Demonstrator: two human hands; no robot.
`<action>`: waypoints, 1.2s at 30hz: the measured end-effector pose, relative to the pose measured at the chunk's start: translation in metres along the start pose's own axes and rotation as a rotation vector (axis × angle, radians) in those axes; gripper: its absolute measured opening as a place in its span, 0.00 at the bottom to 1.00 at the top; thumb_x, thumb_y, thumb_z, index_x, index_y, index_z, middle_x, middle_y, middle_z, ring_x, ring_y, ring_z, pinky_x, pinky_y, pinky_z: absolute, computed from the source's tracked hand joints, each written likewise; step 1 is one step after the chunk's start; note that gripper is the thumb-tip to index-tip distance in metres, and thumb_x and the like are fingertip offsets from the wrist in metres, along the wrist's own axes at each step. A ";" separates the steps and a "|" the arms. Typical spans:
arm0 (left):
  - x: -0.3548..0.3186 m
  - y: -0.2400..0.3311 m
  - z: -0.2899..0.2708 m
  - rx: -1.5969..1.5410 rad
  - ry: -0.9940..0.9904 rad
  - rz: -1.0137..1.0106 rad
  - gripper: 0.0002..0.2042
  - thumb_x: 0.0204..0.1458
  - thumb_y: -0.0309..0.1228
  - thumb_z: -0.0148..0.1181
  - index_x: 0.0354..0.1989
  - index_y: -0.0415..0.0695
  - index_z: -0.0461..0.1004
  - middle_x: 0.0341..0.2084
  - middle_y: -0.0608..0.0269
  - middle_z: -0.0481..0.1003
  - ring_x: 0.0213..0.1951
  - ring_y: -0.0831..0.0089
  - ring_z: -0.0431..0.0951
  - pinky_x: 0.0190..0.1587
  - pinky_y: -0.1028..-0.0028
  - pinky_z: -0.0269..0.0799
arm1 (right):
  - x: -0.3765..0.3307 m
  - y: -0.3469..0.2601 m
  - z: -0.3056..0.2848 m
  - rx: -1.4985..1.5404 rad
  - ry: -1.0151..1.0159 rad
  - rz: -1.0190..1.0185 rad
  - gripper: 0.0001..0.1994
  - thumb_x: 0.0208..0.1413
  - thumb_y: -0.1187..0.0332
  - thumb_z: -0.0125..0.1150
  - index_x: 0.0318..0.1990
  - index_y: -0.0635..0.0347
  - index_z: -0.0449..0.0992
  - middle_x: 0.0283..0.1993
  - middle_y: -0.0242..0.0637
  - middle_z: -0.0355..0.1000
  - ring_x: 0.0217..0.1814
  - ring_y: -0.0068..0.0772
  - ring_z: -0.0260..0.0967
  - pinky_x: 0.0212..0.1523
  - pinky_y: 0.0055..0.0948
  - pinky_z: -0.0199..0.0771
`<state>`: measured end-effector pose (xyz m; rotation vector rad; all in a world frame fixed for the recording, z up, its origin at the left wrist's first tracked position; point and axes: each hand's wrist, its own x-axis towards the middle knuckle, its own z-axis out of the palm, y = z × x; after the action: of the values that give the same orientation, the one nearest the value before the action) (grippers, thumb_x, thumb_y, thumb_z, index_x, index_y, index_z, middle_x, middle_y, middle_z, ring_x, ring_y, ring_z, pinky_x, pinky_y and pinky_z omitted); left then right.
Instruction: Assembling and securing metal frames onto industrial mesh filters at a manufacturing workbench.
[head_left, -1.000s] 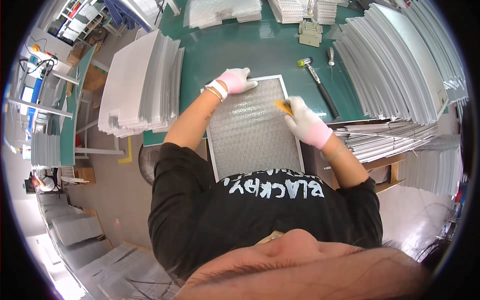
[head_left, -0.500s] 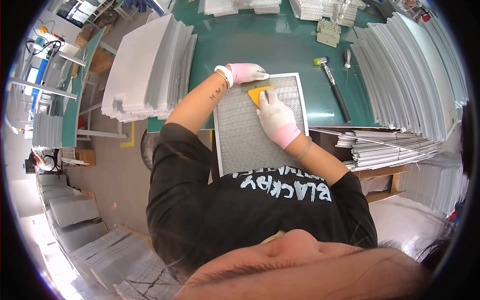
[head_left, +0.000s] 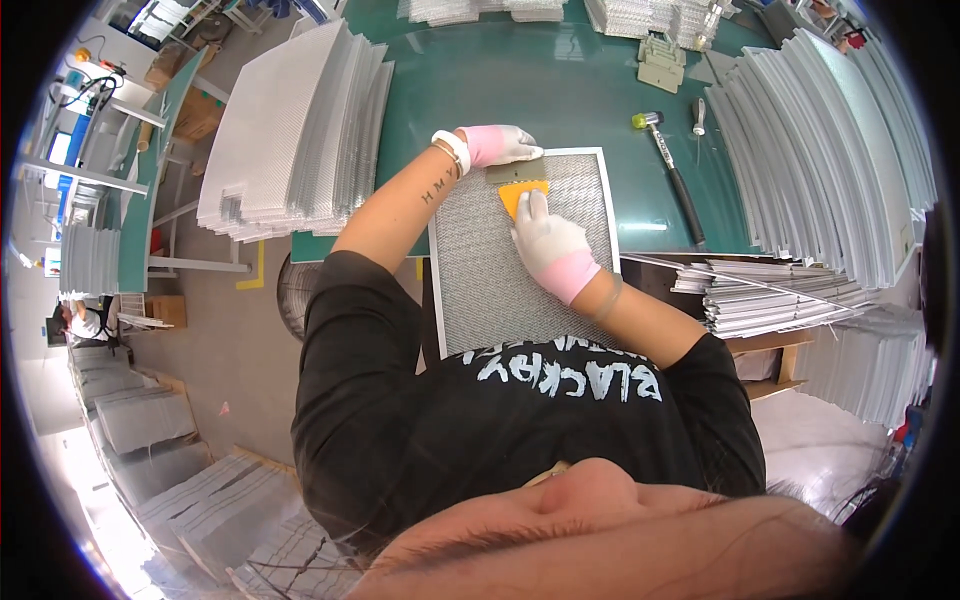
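A rectangular mesh filter panel [head_left: 500, 265] with a pale metal frame lies in front of me, its far part on the green table and its near edge by my shirt. My gloved left hand [head_left: 500, 146] lies over its far edge, fingers stretched out. My gloved right hand [head_left: 548, 242] grips a yellow scraper [head_left: 520, 196] with a toothed far edge. The scraper is over the mesh, just below a small grey-green plate [head_left: 515, 174] at the panel's far end. Whether the left fingertips touch that plate cannot be made out.
Tall stacks of mesh sheets [head_left: 285, 130] and framed panels [head_left: 800, 150] flank the green table [head_left: 480, 90]. A mallet [head_left: 672, 175] and a screwdriver [head_left: 698, 117] lie right of the panel, near more grey-green plates [head_left: 660, 68]. Metal strips [head_left: 770, 295] are stacked below the table edge.
My right hand has drawn the scraper slightly nearer and turned it, so its toothed edge and more of the grey-green plate show. My left hand stays at the far edge.
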<state>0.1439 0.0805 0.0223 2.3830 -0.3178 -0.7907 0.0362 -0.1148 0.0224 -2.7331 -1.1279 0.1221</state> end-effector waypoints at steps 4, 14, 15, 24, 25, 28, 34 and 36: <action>-0.002 0.003 0.000 0.052 0.045 -0.016 0.27 0.63 0.50 0.45 0.56 0.39 0.71 0.49 0.54 0.76 0.50 0.64 0.76 0.56 0.72 0.67 | -0.001 0.007 0.007 0.018 0.041 -0.023 0.24 0.57 0.60 0.55 0.53 0.70 0.63 0.46 0.47 0.66 0.30 0.40 0.78 0.27 0.36 0.80; 0.006 -0.011 0.003 -0.084 0.003 0.044 0.25 0.63 0.48 0.46 0.54 0.37 0.71 0.45 0.56 0.77 0.46 0.68 0.76 0.51 0.72 0.70 | 0.018 0.016 0.007 0.116 0.225 -0.222 0.13 0.54 0.64 0.58 0.41 0.63 0.69 0.40 0.42 0.67 0.28 0.41 0.75 0.26 0.38 0.77; 0.006 -0.013 0.005 -0.084 0.002 0.045 0.25 0.63 0.48 0.46 0.54 0.37 0.71 0.45 0.56 0.77 0.46 0.68 0.76 0.51 0.72 0.70 | 0.019 0.017 0.006 0.131 0.246 -0.263 0.11 0.54 0.64 0.56 0.38 0.63 0.69 0.37 0.41 0.67 0.27 0.41 0.74 0.26 0.39 0.77; -0.010 0.012 0.025 0.215 0.282 -0.010 0.18 0.61 0.43 0.47 0.48 0.42 0.74 0.44 0.52 0.77 0.46 0.54 0.77 0.50 0.64 0.71 | -0.007 0.030 -0.006 0.178 0.087 -0.337 0.14 0.53 0.66 0.59 0.46 0.59 0.71 0.42 0.43 0.69 0.32 0.43 0.75 0.33 0.38 0.78; -0.014 0.011 0.031 0.219 0.286 -0.011 0.18 0.61 0.43 0.47 0.48 0.42 0.74 0.44 0.52 0.77 0.46 0.54 0.77 0.50 0.64 0.71 | -0.015 0.043 -0.015 0.245 0.187 -0.434 0.14 0.51 0.69 0.59 0.47 0.59 0.72 0.43 0.44 0.70 0.33 0.43 0.75 0.33 0.37 0.78; -0.017 0.016 0.054 0.335 0.609 0.009 0.18 0.58 0.41 0.49 0.51 0.44 0.71 0.39 0.52 0.75 0.45 0.56 0.76 0.49 0.54 0.68 | -0.029 0.117 -0.028 0.056 0.539 -0.292 0.14 0.48 0.72 0.57 0.45 0.59 0.74 0.42 0.40 0.72 0.45 0.42 0.72 0.46 0.39 0.75; -0.004 0.029 0.066 0.546 0.668 0.092 0.23 0.56 0.40 0.52 0.59 0.44 0.65 0.52 0.53 0.68 0.58 0.54 0.65 0.59 0.55 0.60 | -0.078 0.275 -0.014 -0.252 0.491 0.194 0.15 0.54 0.73 0.55 0.50 0.56 0.74 0.47 0.47 0.72 0.54 0.51 0.67 0.54 0.43 0.68; -0.011 0.016 0.069 0.592 0.668 0.142 0.24 0.56 0.41 0.53 0.59 0.43 0.65 0.55 0.51 0.65 0.61 0.52 0.62 0.61 0.54 0.57 | -0.077 0.229 -0.037 -0.213 0.562 0.100 0.16 0.53 0.73 0.55 0.50 0.57 0.74 0.47 0.47 0.72 0.53 0.51 0.67 0.54 0.43 0.68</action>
<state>0.0928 0.0400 -0.0067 2.9491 -0.4731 0.2303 0.1452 -0.3337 0.0135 -2.7211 -0.8779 -0.7438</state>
